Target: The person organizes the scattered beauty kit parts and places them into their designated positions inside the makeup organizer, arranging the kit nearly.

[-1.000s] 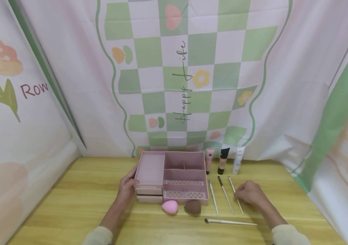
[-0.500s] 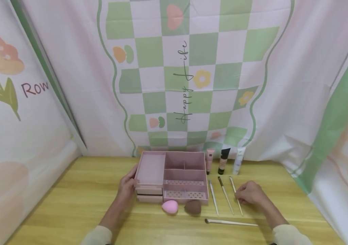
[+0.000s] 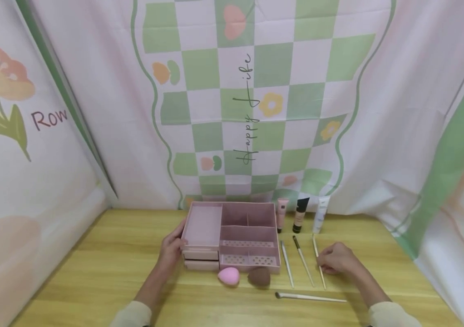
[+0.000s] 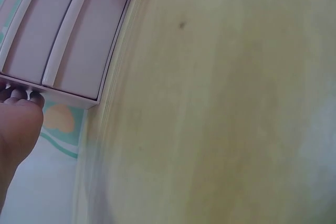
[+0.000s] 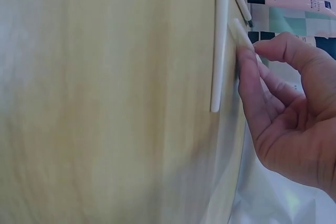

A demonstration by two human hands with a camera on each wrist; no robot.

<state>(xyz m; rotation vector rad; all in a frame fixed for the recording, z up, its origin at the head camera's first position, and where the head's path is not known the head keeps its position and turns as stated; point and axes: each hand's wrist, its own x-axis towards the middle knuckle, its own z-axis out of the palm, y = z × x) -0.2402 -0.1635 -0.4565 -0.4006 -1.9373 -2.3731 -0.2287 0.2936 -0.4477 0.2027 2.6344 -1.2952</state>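
At the left side of a pink makeup organizer (image 3: 201,225), my left hand (image 3: 170,250) holds the box, thumb at its front corner. In the left wrist view its fingertips (image 4: 20,95) bend against the box wall beside two drawer fronts. My right hand (image 3: 338,259) pinches a slim makeup brush (image 3: 316,247) between thumb and fingers, close over the table. The right wrist view shows the brush's pale handle (image 5: 242,32) poking out past the fingertips. Two more brushes, one white (image 3: 287,263) and one dark-tipped (image 3: 303,261), lie between the organizer and that hand.
A pink sponge (image 3: 229,276) and a brown sponge (image 3: 259,277) sit before the organizer. A white angled brush (image 3: 311,298) lies crosswise in front. Behind the brushes stand a pink tube (image 3: 282,215), a black-topped tube (image 3: 300,215) and a white tube (image 3: 321,215). Patterned cloth (image 3: 236,136) hangs at the back.
The far end of the brush in my right hand has swung slightly right, and that hand has edged right. My left hand stays on the organizer. The whole head view has shifted a little.
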